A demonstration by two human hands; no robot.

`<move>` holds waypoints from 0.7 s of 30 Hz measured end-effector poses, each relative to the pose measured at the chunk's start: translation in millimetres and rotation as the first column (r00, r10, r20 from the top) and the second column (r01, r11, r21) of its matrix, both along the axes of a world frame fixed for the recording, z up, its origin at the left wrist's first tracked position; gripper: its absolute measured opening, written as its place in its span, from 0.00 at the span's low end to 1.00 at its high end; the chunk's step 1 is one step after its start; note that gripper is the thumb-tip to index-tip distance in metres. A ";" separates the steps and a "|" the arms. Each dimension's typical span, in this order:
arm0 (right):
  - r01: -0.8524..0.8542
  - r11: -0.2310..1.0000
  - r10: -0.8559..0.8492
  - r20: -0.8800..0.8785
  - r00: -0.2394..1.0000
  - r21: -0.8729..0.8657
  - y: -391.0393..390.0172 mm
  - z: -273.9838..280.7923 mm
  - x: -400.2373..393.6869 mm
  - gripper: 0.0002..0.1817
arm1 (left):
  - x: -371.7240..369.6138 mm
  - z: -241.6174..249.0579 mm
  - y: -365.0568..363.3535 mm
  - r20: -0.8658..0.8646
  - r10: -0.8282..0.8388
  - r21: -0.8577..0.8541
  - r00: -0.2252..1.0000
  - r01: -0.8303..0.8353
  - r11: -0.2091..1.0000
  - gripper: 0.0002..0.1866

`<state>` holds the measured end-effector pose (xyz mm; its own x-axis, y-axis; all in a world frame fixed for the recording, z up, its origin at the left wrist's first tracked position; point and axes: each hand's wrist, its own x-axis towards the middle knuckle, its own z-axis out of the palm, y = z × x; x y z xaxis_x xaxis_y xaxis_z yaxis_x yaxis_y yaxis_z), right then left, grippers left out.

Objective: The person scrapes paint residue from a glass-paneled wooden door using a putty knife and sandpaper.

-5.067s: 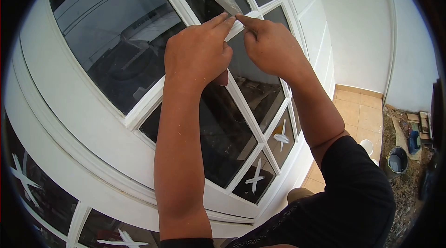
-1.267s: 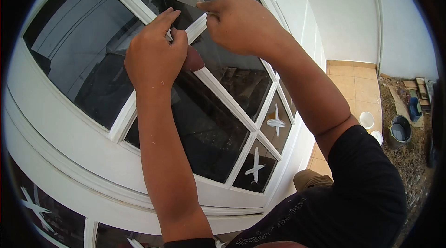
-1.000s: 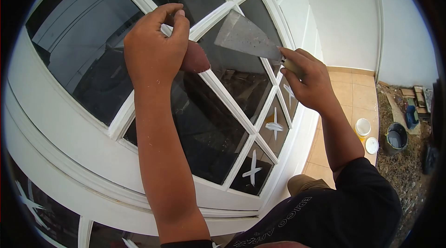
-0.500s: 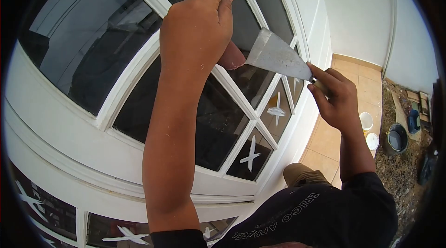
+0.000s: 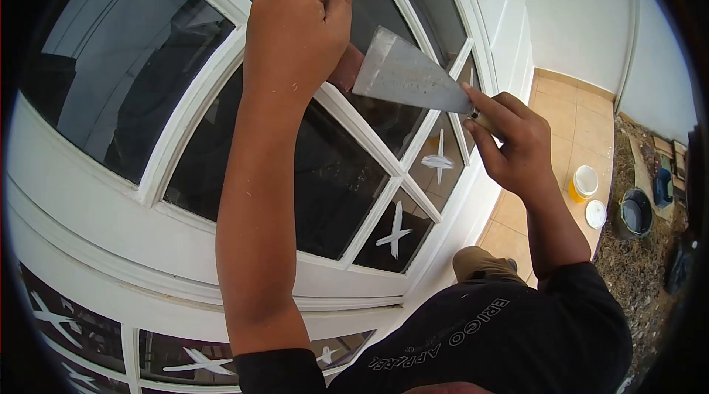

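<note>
My right hand (image 5: 513, 139) grips the handle of a putty knife (image 5: 413, 73), its wide grey blade pointing left towards my other hand. My left hand (image 5: 303, 28) is raised in front of the white window frame (image 5: 354, 124), with index finger and thumb apart near a glazing bar. From under its palm a reddish-brown piece with a rounded edge, resembling sandpaper (image 5: 346, 69), sticks out close to the blade's edge. The other fingers are hidden behind the hand. Dark glass panes (image 5: 332, 187) lie behind both hands.
White crosses (image 5: 394, 231) mark several lower panes. At right, a yellow-and-white tub (image 5: 584, 183) and a white lid (image 5: 595, 214) are on the tiled ledge (image 5: 565, 113). A dark bucket (image 5: 635, 213) stands on the ground beyond. A white wall (image 5: 569, 10) rises at the back.
My left index finger and thumb have moved apart from their pinch. Both hands and the putty knife have shifted left in the view, the blade coming closer to the reddish-brown piece.
</note>
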<state>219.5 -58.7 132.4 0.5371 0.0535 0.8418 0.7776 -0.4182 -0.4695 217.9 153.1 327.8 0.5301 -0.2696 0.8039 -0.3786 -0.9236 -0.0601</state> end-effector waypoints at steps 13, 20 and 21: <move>-0.723 0.133 0.978 -0.207 -0.014 0.677 -10.1 -52.5 26.9 0.30 | -32.5 16.0 -11.8 -0.446 -0.140 0.088 0.884 0.200 0.976 0.25; -0.749 -0.063 0.964 -0.155 -0.217 0.659 -4.3 -50.7 23.4 0.32 | -41.3 27.0 -14.4 -0.803 -0.166 -0.086 0.572 0.165 0.983 0.12; -0.752 -0.056 0.960 -0.172 -0.221 0.656 -2.7 -54.3 23.2 0.32 | -40.8 26.3 -8.2 -0.769 -0.292 -0.170 0.569 0.258 0.951 0.11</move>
<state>242.7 -61.3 78.1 0.3631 0.7437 0.5613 -0.1487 0.6409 -0.7531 177.1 145.0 354.1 0.8597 -0.4929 0.1337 -0.5007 -0.7617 0.4113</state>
